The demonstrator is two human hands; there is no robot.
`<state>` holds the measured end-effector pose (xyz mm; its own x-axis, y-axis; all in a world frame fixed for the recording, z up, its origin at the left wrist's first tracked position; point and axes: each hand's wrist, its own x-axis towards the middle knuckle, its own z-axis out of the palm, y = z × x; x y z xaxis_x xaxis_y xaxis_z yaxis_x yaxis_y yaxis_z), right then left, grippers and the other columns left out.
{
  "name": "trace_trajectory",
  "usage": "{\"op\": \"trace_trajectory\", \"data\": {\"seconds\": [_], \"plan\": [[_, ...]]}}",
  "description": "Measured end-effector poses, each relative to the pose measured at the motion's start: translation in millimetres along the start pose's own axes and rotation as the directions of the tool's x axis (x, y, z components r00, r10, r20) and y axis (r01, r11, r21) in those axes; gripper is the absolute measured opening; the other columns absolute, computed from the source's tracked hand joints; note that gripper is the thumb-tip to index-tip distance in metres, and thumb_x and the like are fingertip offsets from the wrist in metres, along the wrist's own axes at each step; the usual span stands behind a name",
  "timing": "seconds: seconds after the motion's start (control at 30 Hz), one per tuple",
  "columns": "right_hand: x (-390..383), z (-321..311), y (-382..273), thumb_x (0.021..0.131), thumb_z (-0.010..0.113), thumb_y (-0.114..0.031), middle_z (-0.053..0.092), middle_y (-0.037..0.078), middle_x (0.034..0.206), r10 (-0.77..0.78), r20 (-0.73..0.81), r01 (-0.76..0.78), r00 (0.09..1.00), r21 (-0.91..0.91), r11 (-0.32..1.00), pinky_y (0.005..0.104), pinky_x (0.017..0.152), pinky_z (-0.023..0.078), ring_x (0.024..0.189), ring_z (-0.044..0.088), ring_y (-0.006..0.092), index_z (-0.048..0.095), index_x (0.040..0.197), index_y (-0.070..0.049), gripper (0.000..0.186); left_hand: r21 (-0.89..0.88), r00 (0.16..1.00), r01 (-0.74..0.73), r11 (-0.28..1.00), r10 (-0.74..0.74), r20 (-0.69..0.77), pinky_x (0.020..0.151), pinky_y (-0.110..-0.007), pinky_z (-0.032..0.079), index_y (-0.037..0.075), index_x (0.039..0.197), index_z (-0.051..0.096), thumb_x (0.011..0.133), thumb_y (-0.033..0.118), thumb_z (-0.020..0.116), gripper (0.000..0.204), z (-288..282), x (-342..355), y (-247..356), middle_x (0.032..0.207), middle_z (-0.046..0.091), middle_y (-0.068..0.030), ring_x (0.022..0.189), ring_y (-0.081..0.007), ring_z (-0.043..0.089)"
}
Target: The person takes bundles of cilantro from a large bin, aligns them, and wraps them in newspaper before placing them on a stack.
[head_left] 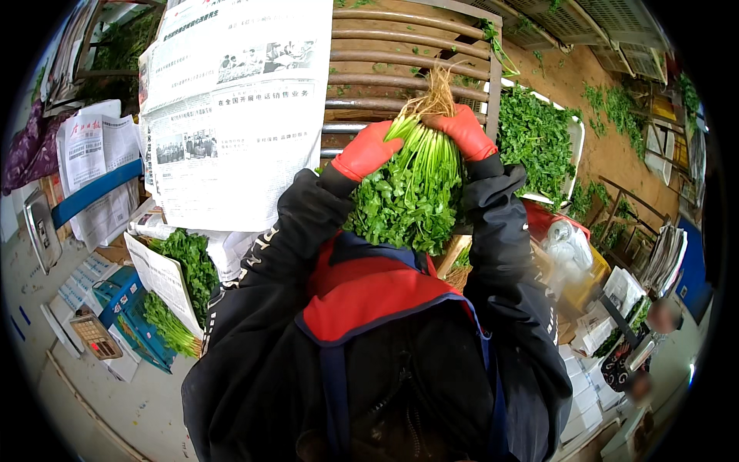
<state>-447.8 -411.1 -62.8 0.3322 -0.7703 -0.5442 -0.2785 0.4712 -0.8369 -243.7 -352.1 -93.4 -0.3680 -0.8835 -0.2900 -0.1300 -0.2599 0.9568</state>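
A thick bunch of leafy green stalks [419, 185], like coriander or leaf celery, hangs between my hands with its leaves toward me. Its pale tan roots [439, 92] point away, over a slatted brown rack. My right hand [466, 132], in a red rubber glove, is closed around the stalks just below the roots. On the other side, my left hand [368, 151], also red-gloved, presses the upper stalks with its thumb, fingers curled. The fingertips behind the bunch are hidden. Black sleeves and a red apron [369, 296] with blue edging show below.
Newspaper sheets [239, 115] cover the left part of the slatted rack [408, 37]. At right stands a white crate [576, 146] of loose greens. More greens lie by a blue basket [138, 323] at lower left, near a calculator [96, 336]. Another person [627, 362] is at far right.
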Motion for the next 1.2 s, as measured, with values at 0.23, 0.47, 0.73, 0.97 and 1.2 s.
{"op": "trace_trajectory", "data": {"seconds": [0.23, 0.47, 0.73, 0.97, 1.2], "plan": [[-8.1, -5.7, -16.2, 0.080, 0.069, -0.021, 0.065, 0.006, 0.106, -0.188, 0.285, 0.142, 0.940, 0.174, 0.974, 0.0295, 0.089, 0.044, 0.097, 0.059, 0.0142, 0.061, 0.113, 0.001, 0.041, 0.095, 1.000, 0.018, 0.995, -0.018, -0.004, 0.078, -0.041, 0.047, 0.002, 0.109, 0.057, 0.080, 0.009, 0.049, 0.031, 14.8, -4.3, 13.1, 0.094, 0.062, -0.0221, 0.089, -0.0373, 0.059], [-16.3, 9.7, -25.5, 0.080, 0.069, -0.023, 0.068, 0.007, 0.092, -0.048, 0.180, 0.059, 0.982, -0.056, 0.997, 0.0290, 0.079, 0.048, 0.084, 0.062, 0.0147, 0.068, 0.098, -0.001, 0.029, 0.361, 0.996, 0.020, 0.932, 0.012, -0.088, 0.073, -0.051, 0.045, 0.002, 0.108, 0.053, 0.081, 0.010, 0.050, 0.029, 33.2, -17.3, 12.5, 0.095, 0.058, -0.0268, 0.089, -0.0474, 0.053], [-35.5, 11.1, -21.0, 0.080, 0.070, -0.021, 0.065, 0.001, 0.086, -0.108, 0.050, 0.105, 0.993, 0.054, 0.993, 0.0252, 0.069, 0.047, 0.078, 0.057, 0.0082, 0.066, 0.099, -0.001, 0.027, 0.312, 0.996, -0.081, 0.946, 0.063, 0.069, 0.083, -0.042, 0.047, -0.001, 0.120, 0.052, 0.081, 0.018, 0.059, 0.044, -10.9, -27.1, 64.5, 0.101, 0.062, -0.0234, 0.095, -0.0384, 0.059], [-31.9, 12.4, -18.8, 0.079, 0.071, -0.018, 0.063, -0.001, 0.088, -0.159, 0.114, 0.144, 0.981, 0.131, 0.981, 0.0249, 0.073, 0.046, 0.080, 0.055, 0.0076, 0.065, 0.101, -0.002, 0.028, 0.137, 0.978, -0.072, 0.988, 0.096, -0.183, 0.062, -0.025, 0.045, 0.001, 0.093, 0.065, 0.080, 0.016, 0.065, 0.021, -9.4, 1.1, 101.8, 0.076, 0.063, -0.0043, 0.068, -0.0102, 0.056], [-30.1, 9.4, -12.7, 0.077, 0.074, -0.017, 0.062, -0.002, 0.092, -0.198, 0.118, 0.186, 0.973, 0.106, 0.977, 0.0253, 0.072, 0.047, 0.081, 0.053, 0.0061, 0.062, 0.107, -0.001, 0.036, 0.364, 0.953, -0.192, 0.911, 0.261, -0.151, 0.065, -0.032, 0.049, 0.000, 0.089, 0.065, 0.076, 0.016, 0.066, 0.021, 6.4, 16.5, 99.2, 0.079, 0.064, -0.0148, 0.070, -0.0242, 0.062]]}}
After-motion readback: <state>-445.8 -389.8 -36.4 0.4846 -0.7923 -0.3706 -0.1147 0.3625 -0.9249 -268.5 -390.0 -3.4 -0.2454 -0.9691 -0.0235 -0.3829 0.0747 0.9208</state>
